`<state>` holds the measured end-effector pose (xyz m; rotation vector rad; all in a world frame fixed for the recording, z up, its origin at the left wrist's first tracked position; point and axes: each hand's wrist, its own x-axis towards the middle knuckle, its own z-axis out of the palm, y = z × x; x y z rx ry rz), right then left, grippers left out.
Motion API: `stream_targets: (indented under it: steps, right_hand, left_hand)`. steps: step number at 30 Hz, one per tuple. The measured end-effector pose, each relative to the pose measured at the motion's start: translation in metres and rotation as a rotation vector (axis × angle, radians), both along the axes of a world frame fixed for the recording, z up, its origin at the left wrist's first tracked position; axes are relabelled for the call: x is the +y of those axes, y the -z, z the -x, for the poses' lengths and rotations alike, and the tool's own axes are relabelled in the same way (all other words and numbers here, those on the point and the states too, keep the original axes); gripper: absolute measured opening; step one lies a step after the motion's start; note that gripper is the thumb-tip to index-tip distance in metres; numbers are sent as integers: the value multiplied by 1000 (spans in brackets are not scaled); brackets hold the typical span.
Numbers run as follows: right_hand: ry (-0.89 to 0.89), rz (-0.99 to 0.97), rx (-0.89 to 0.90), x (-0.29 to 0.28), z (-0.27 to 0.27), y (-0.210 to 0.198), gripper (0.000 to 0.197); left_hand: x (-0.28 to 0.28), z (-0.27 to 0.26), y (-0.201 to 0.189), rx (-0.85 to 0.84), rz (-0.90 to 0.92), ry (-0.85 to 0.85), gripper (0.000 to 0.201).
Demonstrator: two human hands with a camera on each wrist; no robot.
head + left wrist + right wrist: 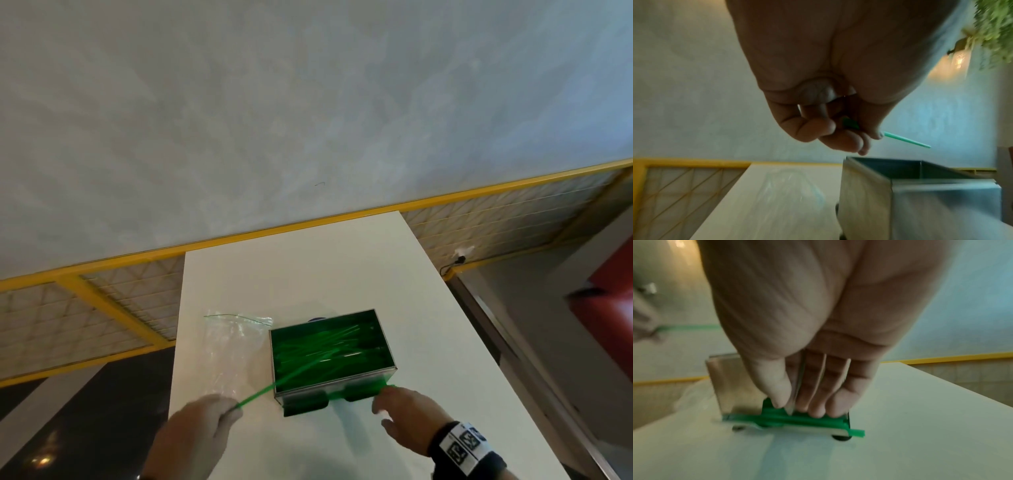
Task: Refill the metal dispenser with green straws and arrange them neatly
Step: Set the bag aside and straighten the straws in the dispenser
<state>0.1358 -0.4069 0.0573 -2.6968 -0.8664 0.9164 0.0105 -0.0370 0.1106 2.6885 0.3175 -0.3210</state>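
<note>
The metal dispenser [346,380] stands on the white table [308,274], its open top full of criss-crossed green straws [329,346]. My left hand [236,409] pinches one green straw [257,397] by its end; the straw slants up over the dispenser's left front corner. In the left wrist view that hand [859,134] has its fingers curled on the straw [906,140] above the dispenser [879,194]. My right hand [797,405] lies with straight fingers at the dispenser's right front corner, fingertips on the straws in the bottom tray [797,420].
A clear plastic zip bag [233,349] lies flat left of the dispenser. The table is narrow, with its left edge near my left hand and a yellow-framed mesh railing [113,308] beyond. A red object [609,308] stands off to the right.
</note>
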Motion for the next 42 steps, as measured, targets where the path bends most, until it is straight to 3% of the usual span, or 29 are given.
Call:
stream_targets:
  steps: [2,4,7,10,12,15,18,22,25,27,31,37,42]
  right_hand:
    - [-132,-19,-85,17,1,14,47]
    - [-266,-3,-170,40,3,27,58]
    - [-431,108,-259,65,8,39,56]
    - [-477,187,-280,78,15,42,51]
    - [-478,189,-351,79,19,49,47]
    - [-372,208,-313,77,19,53,41]
    - [-289,175,-293,77,18,62,50]
    - [-305,210,-334,78,21,75,53]
    - [-317,186,-416,77,20,77,25]
    - [-328,161,-437,74,18,76,29]
    - [-392,210,-452,64,14,63,4]
    - [-331,265,-170,52,8,13,19]
    - [-173,19,-188,-1,-8,-45,41]
  left_hand:
    - [-7,-26,-15,-58,-85,34,20]
    - [-20,-62,-15,-35,-191,96,28]
    - [-44,-109,-3,70,-260,172,33]
    - [-63,-131,2,103,-319,235,29]
    - [-68,-134,4,99,-348,237,30]
    - [-68,-132,11,79,-309,205,30]
    - [-66,-126,15,70,-277,208,28]
    - [-68,-123,15,40,-245,221,27]
    - [-72,-120,18,10,-245,260,30]
    - [-76,-118,22,-11,-267,297,35]
    - [-83,-115,31,47,-303,350,41]
    - [-81,-111,37,107,-251,320,39]
    - [-73,-112,38,32,-160,297,31]
